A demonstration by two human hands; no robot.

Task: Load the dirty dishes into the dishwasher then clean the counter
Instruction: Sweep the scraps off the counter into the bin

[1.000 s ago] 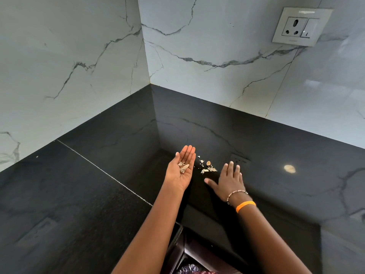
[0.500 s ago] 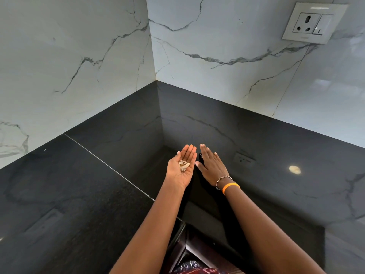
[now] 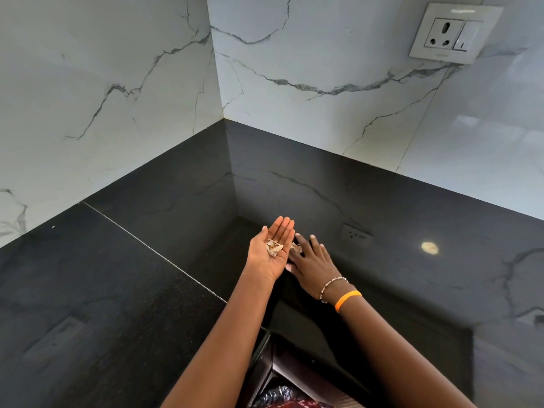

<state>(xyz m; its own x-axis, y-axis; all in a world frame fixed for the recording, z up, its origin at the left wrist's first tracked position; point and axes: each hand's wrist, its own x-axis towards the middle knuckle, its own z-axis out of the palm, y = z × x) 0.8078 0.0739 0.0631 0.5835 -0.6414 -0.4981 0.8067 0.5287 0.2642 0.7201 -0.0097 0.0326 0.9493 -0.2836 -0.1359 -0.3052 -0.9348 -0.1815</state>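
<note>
Resting in the palm: pale, flaky scraps (image 3: 273,248) lie in a small heap on the left hand (image 3: 272,254), which is turned palm up, fingers straight and together, cupping lightly and gripping nothing.
More scraps: a few further bits (image 3: 296,247) show just right of the left hand, at its edge; whether they lie on the counter or against the right hand's fingers cannot be told.
Right hand: the right hand (image 3: 312,265) lies flat, palm down, fingers straight and spread, just beside the left hand and partly tucked behind it; its thumb side is hidden.
Wrist: a beaded bracelet (image 3: 332,285) and an orange band (image 3: 347,298) sit on the right wrist.
Hard to make out: what the scraps are; a dark edge and a patterned thing (image 3: 282,399) below the left forearm, cut off by the frame.
Surface: a glossy black stone counter (image 3: 117,290) under both hands, with a pale seam to the left of the left hand and a bright light spot (image 3: 429,247) to the right of it.
Room: white veined marble walls (image 3: 103,83) meet in a corner beyond the left hand; a white socket and switch plate (image 3: 454,33) sits high to its right.
</note>
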